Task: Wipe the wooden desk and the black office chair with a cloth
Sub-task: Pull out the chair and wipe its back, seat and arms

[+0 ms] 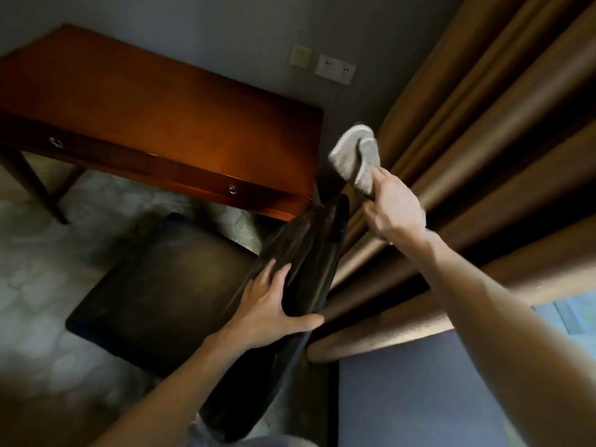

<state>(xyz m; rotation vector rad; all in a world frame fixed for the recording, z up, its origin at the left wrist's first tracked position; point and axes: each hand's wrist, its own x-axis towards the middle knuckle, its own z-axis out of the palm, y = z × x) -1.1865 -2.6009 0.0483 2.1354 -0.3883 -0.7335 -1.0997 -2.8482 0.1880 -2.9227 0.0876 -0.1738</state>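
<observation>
The black office chair [154,285] stands in front of me, its seat to the left and its backrest running up the middle. My left hand [271,304] rests on the backrest, fingers spread over the front and thumb hooked over its top edge. My right hand [393,208] grips a grey cloth [354,156] just past the far upper end of the backrest. The wooden desk [154,117] stands beyond the chair against the wall, its reddish-brown top bare.
Heavy brown curtains [483,140] hang close on the right of the chair and my right hand. Wall sockets [335,69] sit on the grey wall above the desk's right end. Two drawer knobs show on the desk front. Pale patterned carpet [38,269] covers the floor at left.
</observation>
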